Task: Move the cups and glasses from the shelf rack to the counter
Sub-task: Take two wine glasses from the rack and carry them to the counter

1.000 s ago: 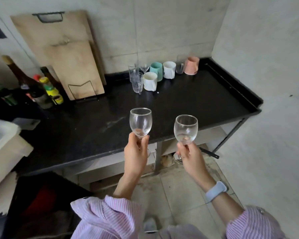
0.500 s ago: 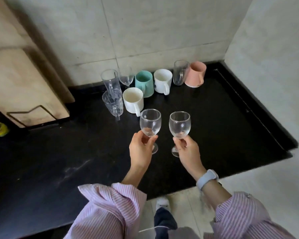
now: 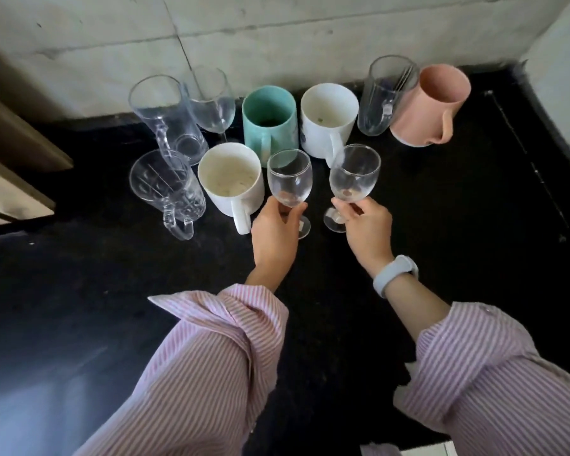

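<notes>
Item: two stemmed glasses, one in each of your hands. Half a second ago both glasses hung over the open middle of the bench; now they sit low in the centre of the frame, tucked against the front of the group already set down.

Left hand: fingers closed round the stem of the left wine glass, just beside the handle of the near white mug. Its foot appears to meet the bench.

Right hand: pinching the stem of the right wine glass, whose foot also looks down or nearly so.

Judgement: this pair is all but delivered; only the release remains.

Back row, upper frame: tall glass mug, a third wine glass, teal mug, second white mug, clear tumbler, pink mug. Cut-glass mug at left centre.

Not determinable: whether either foot bears full weight, since your fingers cover both stems. The shelf rack is out of frame, so you cannot count what remains there. A wooden board is cut off at the left edge.
</notes>
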`<act>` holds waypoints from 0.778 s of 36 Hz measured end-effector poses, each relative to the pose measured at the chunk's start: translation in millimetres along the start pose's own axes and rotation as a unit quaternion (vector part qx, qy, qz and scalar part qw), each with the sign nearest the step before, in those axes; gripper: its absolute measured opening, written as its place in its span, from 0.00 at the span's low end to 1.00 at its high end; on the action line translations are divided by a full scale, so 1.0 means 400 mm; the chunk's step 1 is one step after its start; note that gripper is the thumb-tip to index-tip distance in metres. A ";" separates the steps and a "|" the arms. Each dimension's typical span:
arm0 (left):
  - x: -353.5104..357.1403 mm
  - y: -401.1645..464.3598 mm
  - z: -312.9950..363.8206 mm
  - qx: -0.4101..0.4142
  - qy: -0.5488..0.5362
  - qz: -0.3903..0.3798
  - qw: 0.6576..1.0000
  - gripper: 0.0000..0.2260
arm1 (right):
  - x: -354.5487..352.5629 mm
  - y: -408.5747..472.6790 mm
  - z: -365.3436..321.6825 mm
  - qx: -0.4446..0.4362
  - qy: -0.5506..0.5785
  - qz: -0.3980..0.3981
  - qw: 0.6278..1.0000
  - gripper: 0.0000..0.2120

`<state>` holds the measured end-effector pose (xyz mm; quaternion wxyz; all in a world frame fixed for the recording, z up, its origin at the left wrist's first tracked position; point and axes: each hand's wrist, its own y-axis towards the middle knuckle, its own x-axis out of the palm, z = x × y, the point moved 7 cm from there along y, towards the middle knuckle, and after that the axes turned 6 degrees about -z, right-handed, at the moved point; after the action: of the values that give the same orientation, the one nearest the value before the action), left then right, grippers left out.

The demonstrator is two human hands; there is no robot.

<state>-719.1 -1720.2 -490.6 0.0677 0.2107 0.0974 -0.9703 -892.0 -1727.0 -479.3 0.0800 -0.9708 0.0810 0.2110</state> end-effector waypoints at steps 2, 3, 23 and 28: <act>0.008 0.021 -0.007 0.005 -0.005 0.009 1.000 0.05 | 0.014 0.021 0.004 -0.006 0.001 0.001 1.000 0.08; 0.012 0.031 -0.009 0.007 -0.007 0.013 1.000 0.05 | 0.023 0.030 0.006 -0.009 0.002 -0.002 1.000 0.07; 0.044 0.091 -0.022 0.034 0.045 0.030 0.998 0.05 | 0.069 0.079 0.021 -0.017 0.015 0.024 0.999 0.11; 0.039 0.038 -0.013 0.039 0.064 0.027 0.997 0.11 | 0.067 0.054 0.030 -0.018 -0.029 0.008 0.999 0.07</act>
<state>-728.4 -1735.2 -504.2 0.0790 0.2773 0.0581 -0.9558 -877.0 -1748.9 -504.1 0.0636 -0.9649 0.0822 0.2412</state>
